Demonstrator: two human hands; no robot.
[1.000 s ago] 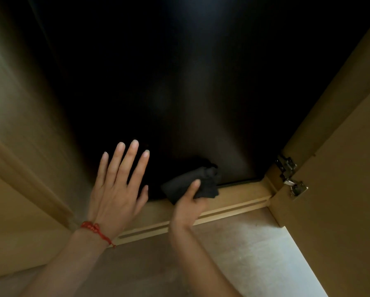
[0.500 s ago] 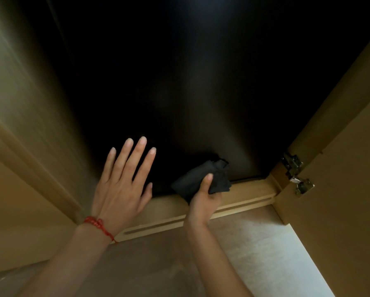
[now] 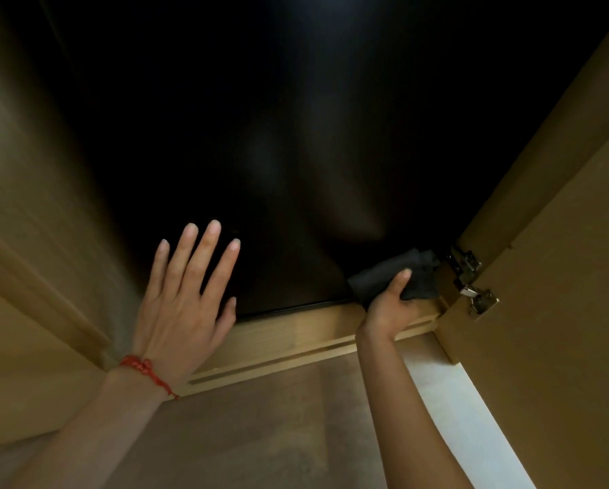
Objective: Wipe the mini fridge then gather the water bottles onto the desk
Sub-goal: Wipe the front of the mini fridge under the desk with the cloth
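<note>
Black crumpled cloth (image 3: pixel 398 280) gripped by right hand (image 3: pixel 389 307) fingers; left hand (image 3: pixel 181 312) splayed flat.

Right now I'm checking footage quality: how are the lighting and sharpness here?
Head view: the fridge front is nearly black with faint reflections; the cloth in the right hand barely stands out; the left cabinet wall is blurred; edges bow from the wide lens.

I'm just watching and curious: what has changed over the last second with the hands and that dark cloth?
The right hand, gripping the black cloth, slid it rightward along the bottom edge of the mini fridge, ending by the cabinet hinge. Nothing was picked up or released. The left hand stayed spread flat against the fridge's lower left.
</note>
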